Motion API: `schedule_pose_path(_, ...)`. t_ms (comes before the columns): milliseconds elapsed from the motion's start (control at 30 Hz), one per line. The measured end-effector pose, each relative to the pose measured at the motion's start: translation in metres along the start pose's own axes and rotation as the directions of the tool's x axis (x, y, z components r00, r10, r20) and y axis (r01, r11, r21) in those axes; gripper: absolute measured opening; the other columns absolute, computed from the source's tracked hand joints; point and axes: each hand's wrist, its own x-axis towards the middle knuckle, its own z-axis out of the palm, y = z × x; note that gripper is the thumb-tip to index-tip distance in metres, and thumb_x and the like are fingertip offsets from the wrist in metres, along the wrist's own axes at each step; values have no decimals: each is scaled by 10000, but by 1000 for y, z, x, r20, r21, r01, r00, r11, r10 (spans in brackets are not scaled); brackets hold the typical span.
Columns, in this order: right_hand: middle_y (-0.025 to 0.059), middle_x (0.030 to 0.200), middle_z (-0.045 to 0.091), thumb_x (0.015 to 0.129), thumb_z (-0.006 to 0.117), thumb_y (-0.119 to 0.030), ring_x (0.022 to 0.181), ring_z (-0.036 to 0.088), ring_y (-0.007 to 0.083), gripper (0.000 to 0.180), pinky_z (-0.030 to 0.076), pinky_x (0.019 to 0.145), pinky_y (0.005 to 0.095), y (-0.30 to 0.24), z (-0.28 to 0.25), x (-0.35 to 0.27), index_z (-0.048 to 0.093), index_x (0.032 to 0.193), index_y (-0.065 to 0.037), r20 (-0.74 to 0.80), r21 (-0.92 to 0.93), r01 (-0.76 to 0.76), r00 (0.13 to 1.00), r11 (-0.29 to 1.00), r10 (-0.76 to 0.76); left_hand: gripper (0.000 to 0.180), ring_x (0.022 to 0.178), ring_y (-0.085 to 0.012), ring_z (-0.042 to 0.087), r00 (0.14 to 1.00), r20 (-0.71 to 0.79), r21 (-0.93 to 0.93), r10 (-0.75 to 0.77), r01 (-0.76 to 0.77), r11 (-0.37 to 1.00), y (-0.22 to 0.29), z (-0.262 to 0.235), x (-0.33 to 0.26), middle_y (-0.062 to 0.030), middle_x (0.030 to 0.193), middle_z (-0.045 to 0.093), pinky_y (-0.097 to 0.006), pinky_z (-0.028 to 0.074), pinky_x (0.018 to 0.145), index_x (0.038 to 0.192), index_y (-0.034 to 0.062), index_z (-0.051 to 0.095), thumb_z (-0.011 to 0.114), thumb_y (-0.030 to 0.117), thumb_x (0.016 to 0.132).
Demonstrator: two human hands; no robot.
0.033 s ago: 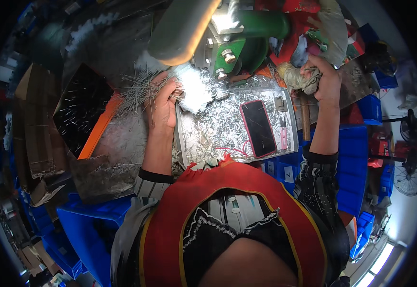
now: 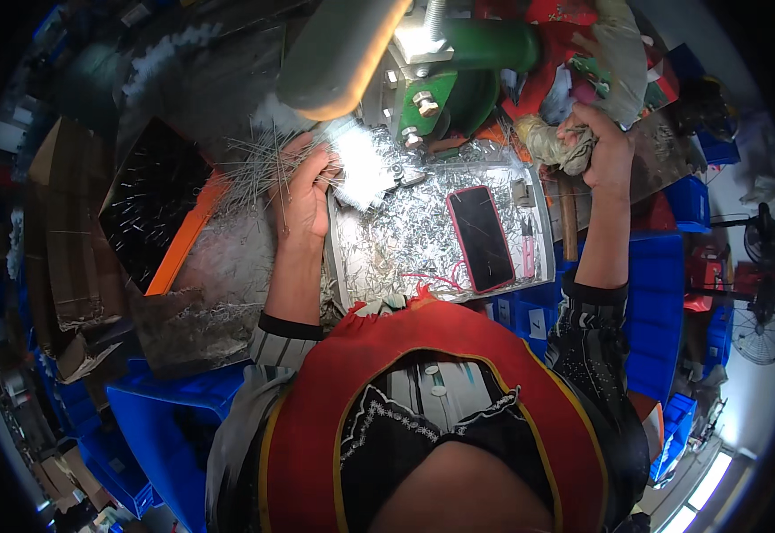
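- Left hand (image 2: 303,195) and right hand (image 2: 608,147) hold almost exactly their earlier places; no clear shift shows anywhere.
- Red apron (image 2: 303,409) covers the person's front.
- Green machine (image 2: 485,98) stands ahead, between the hands.
- Tray (image 2: 546,213) lies below the machine, strewn with metal scraps (image 2: 396,240).
- Box (image 2: 187,235), dark inside with an orange wall, sits tilted to the left, with thin shiny strands in it.
- Wires (image 2: 250,169), a loose bundle, are in the left hand, whose fingers are curled closed round them; they fan out toward the box, and glare hides their other ends.
- Phone (image 2: 481,238), in a red case, lies on the tray's right side.
- Wrapped grip (image 2: 555,147) is under the right hand, its fingers bent closely about it.
- Wooden handle (image 2: 568,218) lies just beside the tray.
- Pink pen (image 2: 528,253) lies right of the phone.
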Motion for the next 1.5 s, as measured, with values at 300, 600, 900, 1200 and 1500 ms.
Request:
schedule_pose_path(300,105,630,581,720,610,-71,517,579,182,118,464,488,286,-13,-1,7,607,781,30,62,-20,-47,997,999,48,373,877,-202,570,995,-94,48,24,-19,999,-1,1,0,-135,981,571,-304,487,771,1101,-20,486,606,-24,747)
schedule_pose_path(600,113,626,582,718,591,-16,539,559,166,60,444,494,267,52,9,-8,567,701,36,54,161,298,949,941,-310,357,727,-176,588,999,-13,217,33,-30,976,0,8,-1,-122,920,570,-267,504,630,1065,-46,507,633,-3,734)
schedule_pose_path(900,121,623,585,702,627,-67,497,563,197,122,455,469,296,3,2,1,597,751,40,78,83,70,994,994,-77,283,719,-155,580,986,-136,141,98,-79,987,-3,6,-3,-105,884,573,-252,508,611,1049,-39,519,617,34,794)
schedule_pose_path(1200,114,632,589,713,624,-84,511,577,197,113,469,488,297,2,0,2,604,742,23,-9,16,20,1000,1000,-20,316,695,-169,575,973,-200,87,113,-98,991,-6,12,1,-115,884,560,-268,503,601,1047,-54,507,636,16,768)
schedule_pose_path(1500,105,599,564,702,620,-50,499,546,171,109,444,489,275,27,10,-8,564,743,35,51,114,207,975,972,-214,319,781,-164,569,975,-193,98,109,-91,991,-5,13,0,-108,936,554,-260,510,648,1070,-44,508,631,29,785)
